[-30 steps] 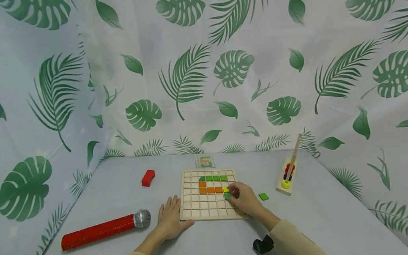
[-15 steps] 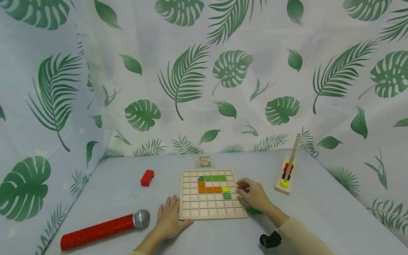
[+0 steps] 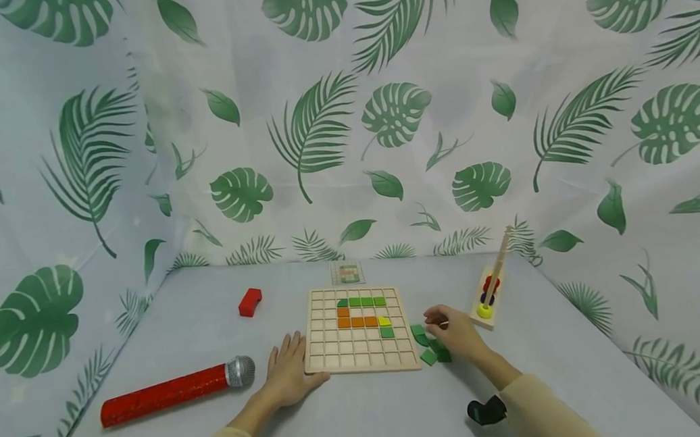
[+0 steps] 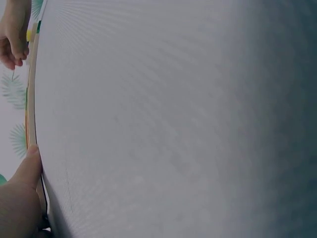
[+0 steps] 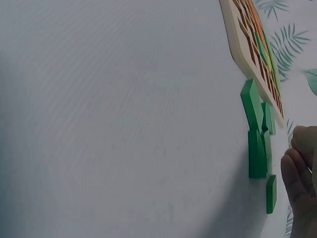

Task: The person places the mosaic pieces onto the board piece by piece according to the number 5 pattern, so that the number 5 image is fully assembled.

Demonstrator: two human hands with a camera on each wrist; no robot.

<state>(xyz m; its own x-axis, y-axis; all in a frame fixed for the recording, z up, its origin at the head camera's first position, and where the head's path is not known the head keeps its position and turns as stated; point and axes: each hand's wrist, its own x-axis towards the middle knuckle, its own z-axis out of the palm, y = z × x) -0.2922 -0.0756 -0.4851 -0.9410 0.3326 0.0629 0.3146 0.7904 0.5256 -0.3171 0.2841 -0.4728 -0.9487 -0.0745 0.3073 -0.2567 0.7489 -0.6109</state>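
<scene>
A wooden grid board (image 3: 335, 355) lies mid-table. In its cells sit light green tiles (image 3: 364, 301), orange tiles (image 3: 363, 322), a yellow tile (image 3: 384, 322) and a darker green tile (image 3: 387, 333). My left hand (image 3: 289, 373) rests flat at the board's left edge; its thumb (image 4: 30, 163) touches the near corner. My right hand (image 3: 458, 338) hovers right of the board, fingers loosely bent; no held thing shows. Beneath and beside it lie several loose green tiles (image 3: 429, 357), also seen as green tiles (image 5: 256, 153) in the right wrist view, partly hidden by the hand in the head view.
A red toy microphone (image 3: 173, 393) lies left, with a red arched block (image 3: 250, 302) behind it. A pattern card (image 3: 347, 273) lies beyond the board. A wooden stacker with colored beads (image 3: 486, 304) stands at right. A black object (image 3: 487, 411) is by the right sleeve.
My right hand has left the yellow tile on the board and moved right, over the loose green tiles. The left hand stays at the board's edge.
</scene>
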